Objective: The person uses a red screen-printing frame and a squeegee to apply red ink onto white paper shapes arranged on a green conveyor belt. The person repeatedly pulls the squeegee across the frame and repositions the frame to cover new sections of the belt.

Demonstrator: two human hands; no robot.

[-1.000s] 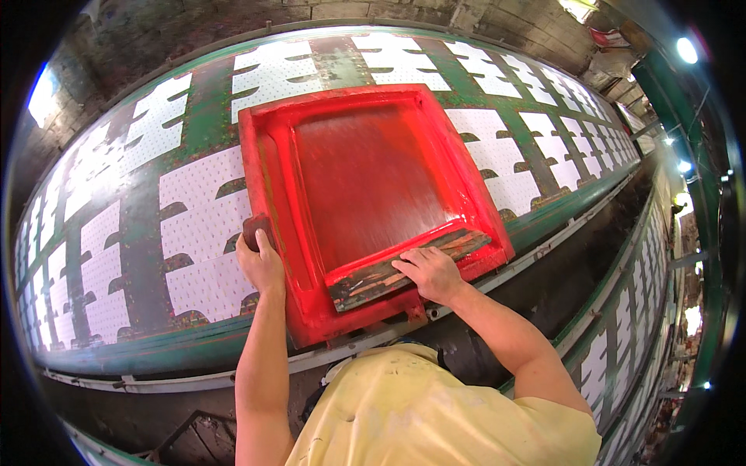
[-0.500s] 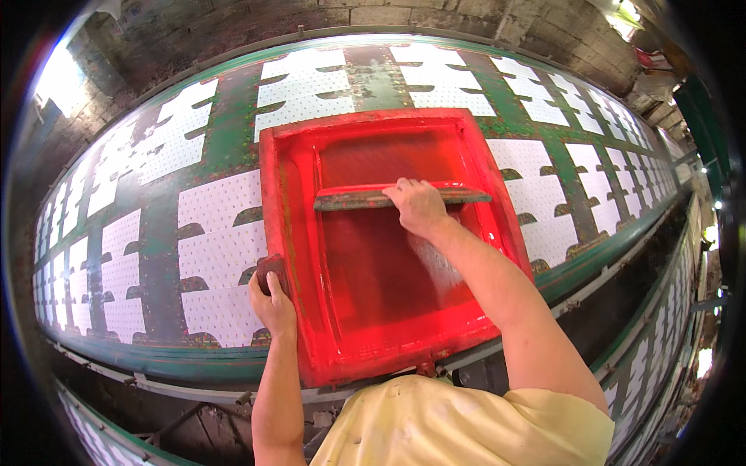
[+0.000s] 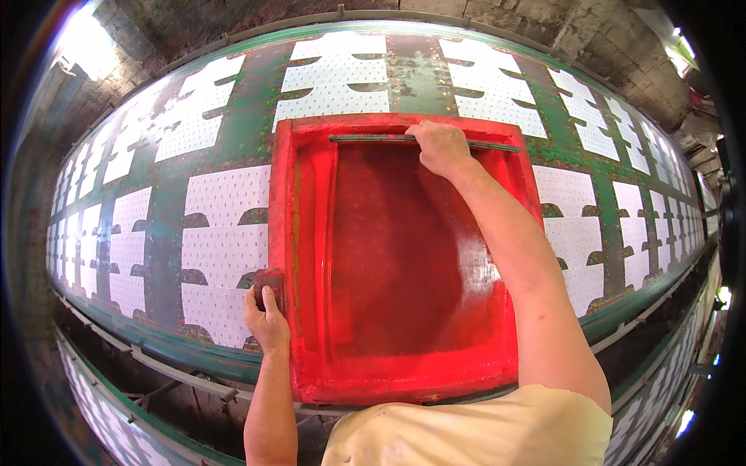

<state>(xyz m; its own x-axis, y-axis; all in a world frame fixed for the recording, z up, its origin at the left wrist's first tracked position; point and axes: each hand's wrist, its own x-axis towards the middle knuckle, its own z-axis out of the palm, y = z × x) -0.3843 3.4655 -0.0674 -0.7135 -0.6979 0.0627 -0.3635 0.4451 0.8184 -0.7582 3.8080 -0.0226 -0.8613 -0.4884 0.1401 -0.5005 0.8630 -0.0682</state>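
Observation:
A screen printing frame (image 3: 404, 388), coated in red ink, lies flat on the long green table. My right hand (image 3: 441, 147) grips a long squeegee (image 3: 365, 140) at the far end of the frame's inside, close to the far rim. Dark red mesh (image 3: 404, 248) stretches from the squeegee back toward me, with a shiny patch at its right. At the frame's left side, my left hand (image 3: 268, 317) is closed around a dark block-like handle (image 3: 269, 287) that sticks out from the rim.
White cut fabric pieces (image 3: 225, 256) with small printed marks lie in two rows along the green table (image 3: 241, 147). A metal rail (image 3: 175, 373) runs along the near edge. Another table with white pieces (image 3: 109, 412) stands at the lower left. A block wall (image 3: 513, 27) rises behind.
My right hand has pushed the squeegee away from me, from mid-screen to the far end. My left hand keeps its hold on the handle. The view has shifted slightly.

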